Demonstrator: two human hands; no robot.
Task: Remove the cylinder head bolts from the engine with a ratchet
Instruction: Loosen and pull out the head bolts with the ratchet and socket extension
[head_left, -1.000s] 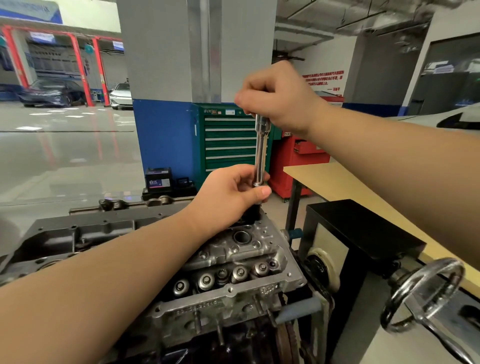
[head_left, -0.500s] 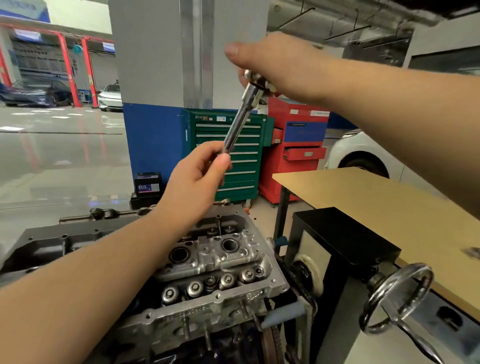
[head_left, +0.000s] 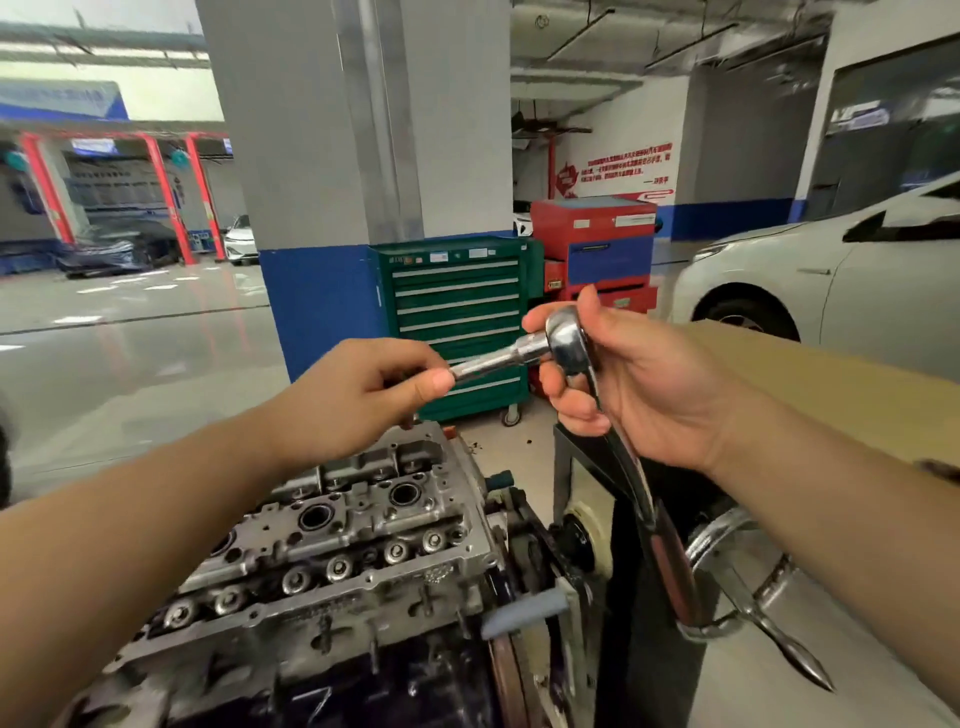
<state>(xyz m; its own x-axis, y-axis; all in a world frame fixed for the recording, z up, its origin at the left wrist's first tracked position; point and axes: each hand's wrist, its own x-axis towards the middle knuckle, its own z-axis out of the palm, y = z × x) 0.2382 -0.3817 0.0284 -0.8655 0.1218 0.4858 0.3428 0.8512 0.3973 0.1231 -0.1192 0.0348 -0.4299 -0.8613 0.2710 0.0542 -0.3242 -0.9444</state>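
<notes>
- Ratchet (head_left: 569, 343) at frame centre, above the engine (head_left: 332, 540), handle hanging down.
- Right hand (head_left: 623, 384) curls round its head.
- Left hand (head_left: 363, 395) pinches the extension (head_left: 493, 358) tip.
- Green cabinet (head_left: 457, 312) behind.

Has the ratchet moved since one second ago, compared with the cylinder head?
Yes. The ratchet rose off the cylinder head and now lies nearly level above it.
</notes>
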